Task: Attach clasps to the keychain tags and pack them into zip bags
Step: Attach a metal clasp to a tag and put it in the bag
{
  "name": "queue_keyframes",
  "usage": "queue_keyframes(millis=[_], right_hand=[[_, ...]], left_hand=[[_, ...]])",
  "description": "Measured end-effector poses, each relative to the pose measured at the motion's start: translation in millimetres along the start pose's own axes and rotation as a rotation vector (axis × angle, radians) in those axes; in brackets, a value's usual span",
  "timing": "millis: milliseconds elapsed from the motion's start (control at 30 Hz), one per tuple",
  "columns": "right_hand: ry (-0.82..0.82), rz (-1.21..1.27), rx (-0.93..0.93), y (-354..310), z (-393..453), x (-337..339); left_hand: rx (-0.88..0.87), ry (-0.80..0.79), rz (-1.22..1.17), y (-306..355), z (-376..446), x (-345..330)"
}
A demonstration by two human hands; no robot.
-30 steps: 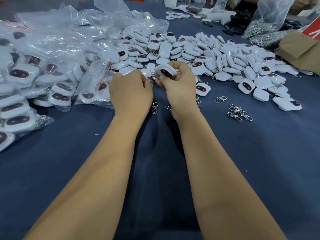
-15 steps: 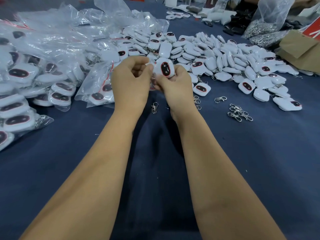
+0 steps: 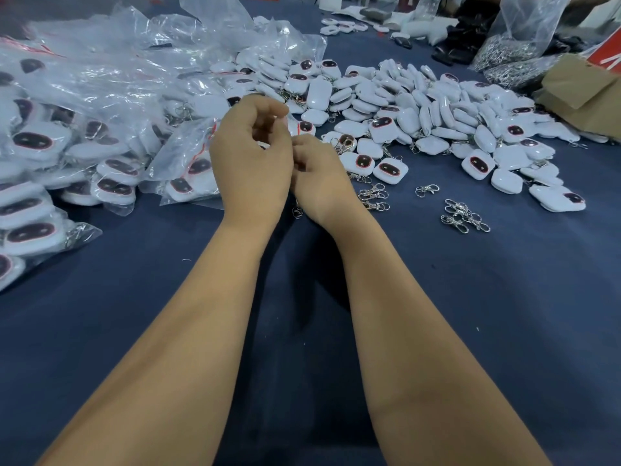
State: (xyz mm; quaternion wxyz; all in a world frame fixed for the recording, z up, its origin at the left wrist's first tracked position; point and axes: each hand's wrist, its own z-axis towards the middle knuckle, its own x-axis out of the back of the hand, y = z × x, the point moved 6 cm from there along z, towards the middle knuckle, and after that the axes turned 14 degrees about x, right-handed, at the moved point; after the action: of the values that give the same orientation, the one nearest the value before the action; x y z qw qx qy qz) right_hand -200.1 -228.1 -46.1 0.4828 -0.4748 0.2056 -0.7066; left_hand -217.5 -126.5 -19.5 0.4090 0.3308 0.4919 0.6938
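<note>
Hands are brought together above the blue table (image 3: 470,314), just in front of the heap of loose white tags (image 3: 420,105). The left hand (image 3: 250,163) is raised with its fingers curled inward, and the right hand (image 3: 321,178) is tucked against it with fingers bent. What is held between them is hidden by the backs of the hands, so whether a tag or a clasp is pinched cannot be told.

Loose metal clasps (image 3: 465,216) are scattered on the table to the right of the hands, and a further few (image 3: 373,196) lie just beside the right wrist. Filled zip bags (image 3: 100,129) are piled to the left.

Each tag is judged to be light, small and rigid, with a smooth, rounded shell that may slip if pinched on its faces; a hold across the flat sides with thumb and forefinger, leaving the loop end exposed, is judged best. The clasps are judged stiff, springy and fiddly, best taken by the body so that the gate can be pressed open. The bags are thin and limp, and are probably best held at the mouth.
</note>
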Motion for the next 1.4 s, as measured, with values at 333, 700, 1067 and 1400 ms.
queue_keyframes(millis=[333, 700, 1067, 1400], right_hand=[[0.351, -0.288, -0.141, 8, -10, 40], [0.102, -0.676, -0.26, 16, -12, 40], [0.475, -0.05, -0.177, 10, -13, 42], [0.551, 0.291, -0.212, 11, -12, 38]], left_hand=[[-0.107, -0.202, 0.681, -23, 2, -27], [-0.033, -0.047, 0.923, -30, 7, -12], [-0.075, -0.289, 0.315, -14, -5, -27], [0.001, -0.326, 0.18, -16, -2, -27]])
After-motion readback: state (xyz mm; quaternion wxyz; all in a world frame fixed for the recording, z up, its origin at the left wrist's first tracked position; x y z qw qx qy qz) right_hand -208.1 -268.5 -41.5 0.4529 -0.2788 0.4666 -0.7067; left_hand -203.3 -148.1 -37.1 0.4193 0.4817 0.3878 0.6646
